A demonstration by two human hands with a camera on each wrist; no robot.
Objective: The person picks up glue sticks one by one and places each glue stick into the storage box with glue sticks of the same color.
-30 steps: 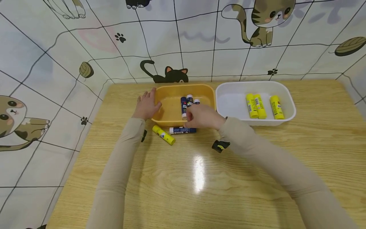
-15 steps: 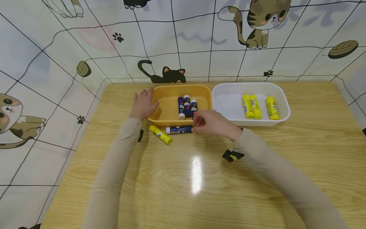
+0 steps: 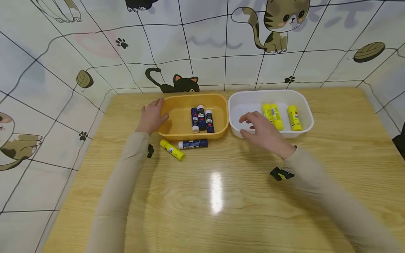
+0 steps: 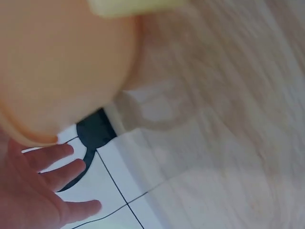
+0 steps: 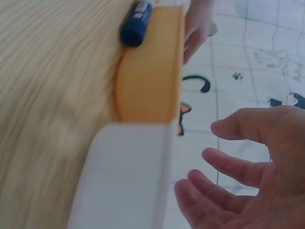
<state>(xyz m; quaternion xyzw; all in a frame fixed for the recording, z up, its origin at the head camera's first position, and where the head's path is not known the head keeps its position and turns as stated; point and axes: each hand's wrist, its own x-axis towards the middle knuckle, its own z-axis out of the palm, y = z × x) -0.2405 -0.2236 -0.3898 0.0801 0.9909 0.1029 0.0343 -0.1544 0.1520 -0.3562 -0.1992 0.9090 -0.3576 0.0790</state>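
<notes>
My left hand rests on the left rim of the yellow-orange tray, fingers extended along its edge. Inside that tray lie blue glue sticks with white ends, side by side. Over the near-left part of the white tray, my right hand hovers with fingers spread and nothing in them; the right wrist view also has this hand beside the tray wall. Yellow glue sticks lie in the white tray, partly behind the hand. On the table, a blue glue stick and a yellow glue stick lie before the orange tray.
Both trays stand side by side at the back of the wooden table, close to a white wall covering printed with cats and grid lines. Another printed panel borders the table on the left.
My right hand has left the blue glue sticks in the orange tray and moved right, over the white tray, its fingers spreading. The left hand stays on the orange tray's rim.
</notes>
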